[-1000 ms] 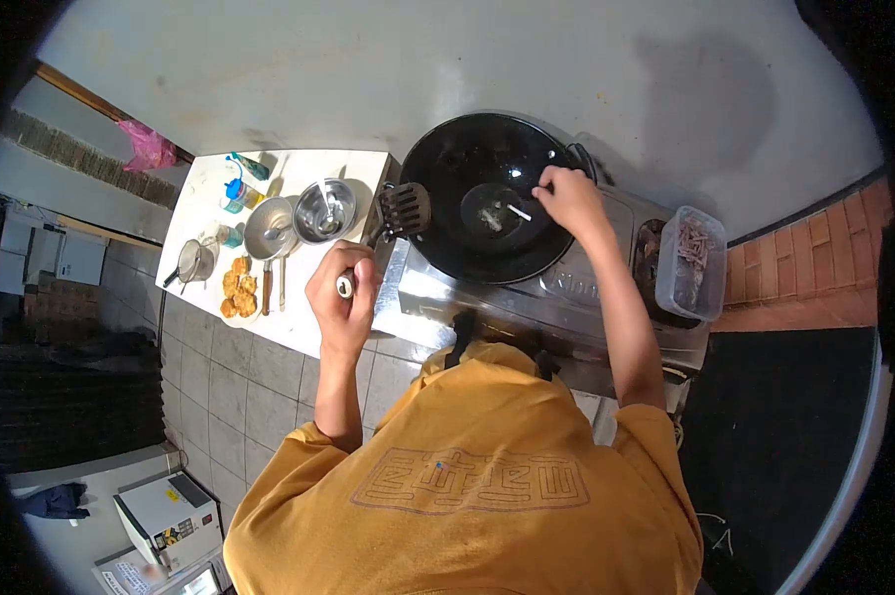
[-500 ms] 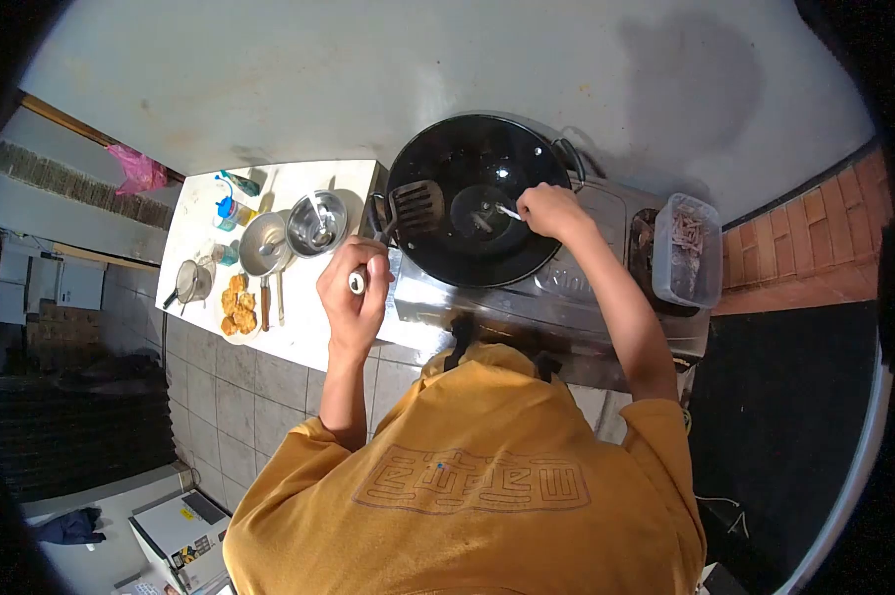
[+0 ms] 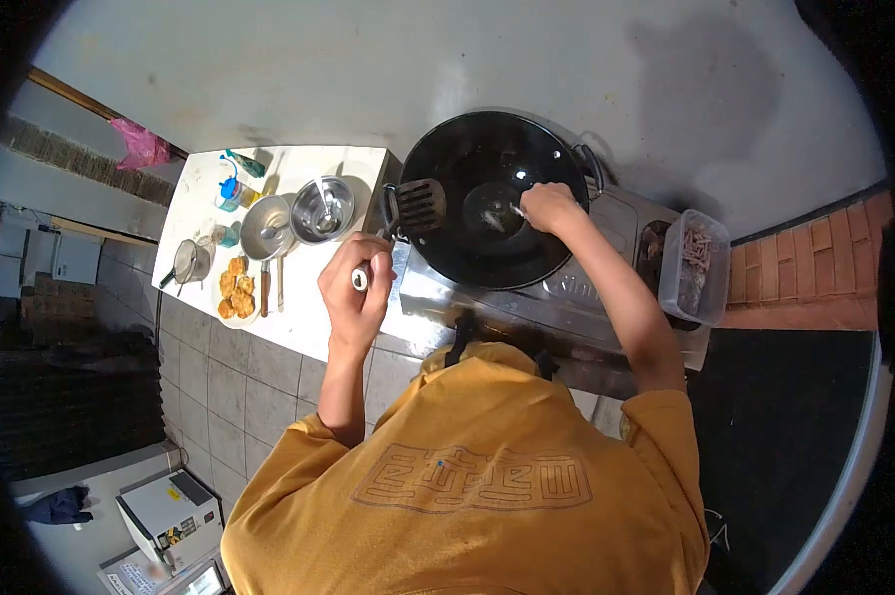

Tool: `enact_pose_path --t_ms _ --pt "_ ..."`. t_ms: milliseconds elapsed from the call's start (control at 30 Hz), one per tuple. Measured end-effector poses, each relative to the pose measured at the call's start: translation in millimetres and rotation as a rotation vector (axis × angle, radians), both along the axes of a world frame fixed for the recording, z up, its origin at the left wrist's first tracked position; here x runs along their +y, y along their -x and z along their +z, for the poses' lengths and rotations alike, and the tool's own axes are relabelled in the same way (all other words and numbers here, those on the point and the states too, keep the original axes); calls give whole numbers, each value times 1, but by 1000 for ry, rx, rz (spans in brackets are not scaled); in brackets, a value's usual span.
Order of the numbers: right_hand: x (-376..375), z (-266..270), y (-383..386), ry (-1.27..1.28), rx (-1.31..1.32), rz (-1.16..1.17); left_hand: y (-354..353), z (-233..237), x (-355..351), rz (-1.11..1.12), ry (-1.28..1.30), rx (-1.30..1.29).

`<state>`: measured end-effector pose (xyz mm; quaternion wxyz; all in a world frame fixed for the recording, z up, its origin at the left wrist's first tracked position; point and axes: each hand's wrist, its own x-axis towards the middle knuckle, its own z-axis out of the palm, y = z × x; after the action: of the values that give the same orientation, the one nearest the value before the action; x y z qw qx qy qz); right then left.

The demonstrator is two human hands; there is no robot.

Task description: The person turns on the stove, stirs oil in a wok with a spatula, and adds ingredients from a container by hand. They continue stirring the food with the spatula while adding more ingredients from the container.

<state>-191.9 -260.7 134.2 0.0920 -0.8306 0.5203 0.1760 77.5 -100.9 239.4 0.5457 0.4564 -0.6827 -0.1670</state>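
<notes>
My left hand (image 3: pixel 353 293) is closed round the handle of a slotted spatula (image 3: pixel 420 205), whose dark blade hangs over the left side of a black wok (image 3: pixel 462 263). Over the wok's right part, my right hand (image 3: pixel 551 206) is closed on a thin pale utensil (image 3: pixel 518 210); only a short end shows past the fingers, so I cannot tell its kind. That end points at a shiny pool of liquid (image 3: pixel 487 203) in the wok's bottom, where small pale bits (image 3: pixel 493 221) lie.
The wok stands on a metal stove (image 3: pixel 447 307). On the right is a clear plastic tub (image 3: pixel 695 297) with pale strips in it. A white table (image 3: pixel 308 302) at left bears a steel bowl (image 3: pixel 340 223), a saucepan (image 3: pixel 254 243), a strainer (image 3: pixel 190 263), golden fried pieces (image 3: pixel 237 293) and bottles (image 3: pixel 231 191).
The view has shifted slightly, so the wok sits a little farther right. My right hand has dipped closer over the wok's middle, and less of the pale utensil shows. The spatula stays held.
</notes>
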Motion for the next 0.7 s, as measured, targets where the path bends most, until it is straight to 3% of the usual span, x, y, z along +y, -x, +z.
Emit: enact_pose_path --t_ms 333,433,500,600,700 --pt "8 28 15 61 -333 -70 1 4 -1 9 -32 52" --pt "32 60 23 80 -535 -164 1 4 0 8 -22 57" --pt "48 72 36 165 -876 -157 2 4 1 15 -44 81" --pt "78 84 44 297 -1012 -204 5 1 1 14 -71 83" --pt "92 79 46 290 -965 -290 11 -3 -2 -3 -63 44"
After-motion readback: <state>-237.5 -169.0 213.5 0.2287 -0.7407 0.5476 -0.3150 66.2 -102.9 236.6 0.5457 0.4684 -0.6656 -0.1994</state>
